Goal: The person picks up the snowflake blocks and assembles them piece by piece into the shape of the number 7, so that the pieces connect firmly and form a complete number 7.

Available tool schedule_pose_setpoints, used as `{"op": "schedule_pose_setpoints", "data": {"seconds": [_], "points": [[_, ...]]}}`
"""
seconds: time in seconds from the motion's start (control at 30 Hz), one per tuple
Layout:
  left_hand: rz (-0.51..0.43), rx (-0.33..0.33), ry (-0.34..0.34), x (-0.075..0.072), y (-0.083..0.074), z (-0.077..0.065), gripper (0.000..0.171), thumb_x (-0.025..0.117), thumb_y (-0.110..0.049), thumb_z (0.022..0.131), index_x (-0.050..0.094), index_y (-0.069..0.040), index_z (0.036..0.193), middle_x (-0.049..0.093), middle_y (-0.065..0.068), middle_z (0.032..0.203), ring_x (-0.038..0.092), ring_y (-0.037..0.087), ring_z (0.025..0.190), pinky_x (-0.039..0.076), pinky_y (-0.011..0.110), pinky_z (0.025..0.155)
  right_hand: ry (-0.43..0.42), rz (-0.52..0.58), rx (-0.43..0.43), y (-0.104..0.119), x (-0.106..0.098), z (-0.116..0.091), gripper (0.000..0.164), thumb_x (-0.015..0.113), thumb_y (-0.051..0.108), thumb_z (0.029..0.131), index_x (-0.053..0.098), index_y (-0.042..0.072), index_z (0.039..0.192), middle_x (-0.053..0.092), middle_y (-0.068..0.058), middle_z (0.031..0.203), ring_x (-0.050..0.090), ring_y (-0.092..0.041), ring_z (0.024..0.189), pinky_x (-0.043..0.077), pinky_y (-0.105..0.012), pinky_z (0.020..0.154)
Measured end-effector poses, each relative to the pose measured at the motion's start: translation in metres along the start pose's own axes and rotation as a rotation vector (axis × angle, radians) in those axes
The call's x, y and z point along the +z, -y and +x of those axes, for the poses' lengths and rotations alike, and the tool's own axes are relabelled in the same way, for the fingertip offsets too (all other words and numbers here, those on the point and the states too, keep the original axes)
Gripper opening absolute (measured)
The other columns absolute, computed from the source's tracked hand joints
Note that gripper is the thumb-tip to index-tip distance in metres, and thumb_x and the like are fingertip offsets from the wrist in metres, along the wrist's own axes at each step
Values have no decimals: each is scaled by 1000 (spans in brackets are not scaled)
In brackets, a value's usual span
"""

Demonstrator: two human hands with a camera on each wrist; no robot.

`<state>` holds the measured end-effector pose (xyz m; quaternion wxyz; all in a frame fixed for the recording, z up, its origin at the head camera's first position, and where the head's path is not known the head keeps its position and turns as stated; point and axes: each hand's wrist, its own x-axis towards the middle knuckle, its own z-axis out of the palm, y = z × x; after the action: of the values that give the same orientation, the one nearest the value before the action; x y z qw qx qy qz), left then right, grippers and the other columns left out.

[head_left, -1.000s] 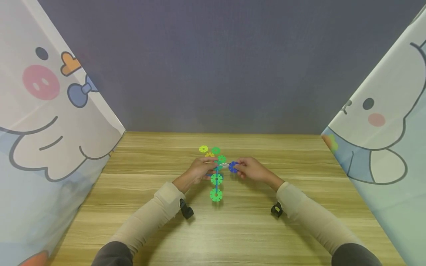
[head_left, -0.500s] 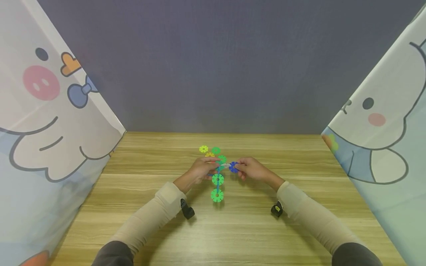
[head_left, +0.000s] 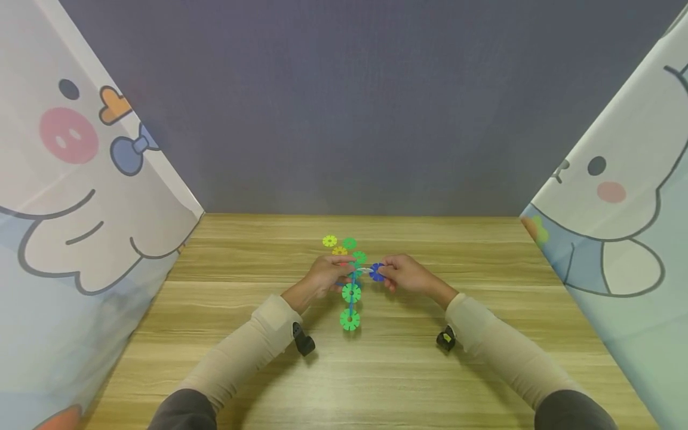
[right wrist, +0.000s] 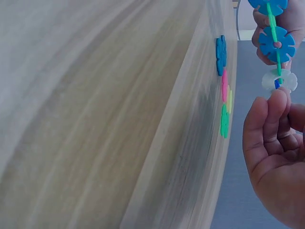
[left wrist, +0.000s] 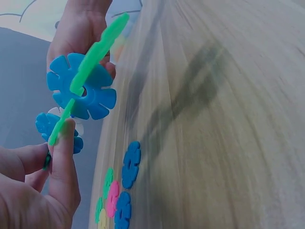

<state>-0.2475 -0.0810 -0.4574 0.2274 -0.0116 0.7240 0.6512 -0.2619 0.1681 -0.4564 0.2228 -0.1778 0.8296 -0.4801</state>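
Note:
In the head view, my left hand (head_left: 325, 275) pinches a chain of interlocking notched plastic discs between thumb and fingers. Toward me the chain runs through one green disc (head_left: 346, 289) to another green disc (head_left: 344, 322), with blue discs set edge-on between them. My right hand (head_left: 407, 273) pinches a dark blue disc (head_left: 374, 276) by its edge. Between the hands lies a whitish clear disc (head_left: 365, 270), with the dark blue one at its right edge. The right wrist view shows this clear disc (right wrist: 267, 80) at the chain's end, just beyond my right fingertips, which mostly hide the dark blue disc.
Loose discs lie flat on the wooden table (head_left: 269, 239) beyond my left hand: yellow-green (head_left: 325, 241), green (head_left: 346, 243) and orange-yellow (head_left: 335, 252) among them. The left wrist view adds a pink disc (left wrist: 113, 200) and a blue disc (left wrist: 127, 171). A grey panel (head_left: 360, 119) stands behind.
The chain's near end has swung slightly, first right, then a little toward me. Both hands keep their pinches, and the clear disc and dark blue disc stay together between them.

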Motion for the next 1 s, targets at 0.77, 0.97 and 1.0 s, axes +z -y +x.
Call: {"op": "schedule_pose_setpoints", "data": {"seconds": [0.77,0.97,1.0], "points": [[-46,-32,28,-3,-7,1,42,63,-18,102,57,-10,143,66,-2,84,63,5,70,52,19,62,-2,218,63,-4,0,4,21,48,14,108,61,-1,101,56,1,72,54,-9,60,55,-22,59],[-27,-19,30,-3,-4,0,38,62,-17,102,61,-11,139,67,0,87,63,5,71,54,19,62,-4,195,63,-3,-1,3,21,49,14,107,62,-2,105,56,2,71,54,-7,59,55,-22,60],[-26,-17,30,-3,-4,0,37,62,-17,102,61,-11,139,67,-1,87,63,5,71,54,19,62,-6,195,64,-2,-1,2,21,49,14,107,62,-2,105,56,2,71,54,-7,59,55,-22,59]]}}
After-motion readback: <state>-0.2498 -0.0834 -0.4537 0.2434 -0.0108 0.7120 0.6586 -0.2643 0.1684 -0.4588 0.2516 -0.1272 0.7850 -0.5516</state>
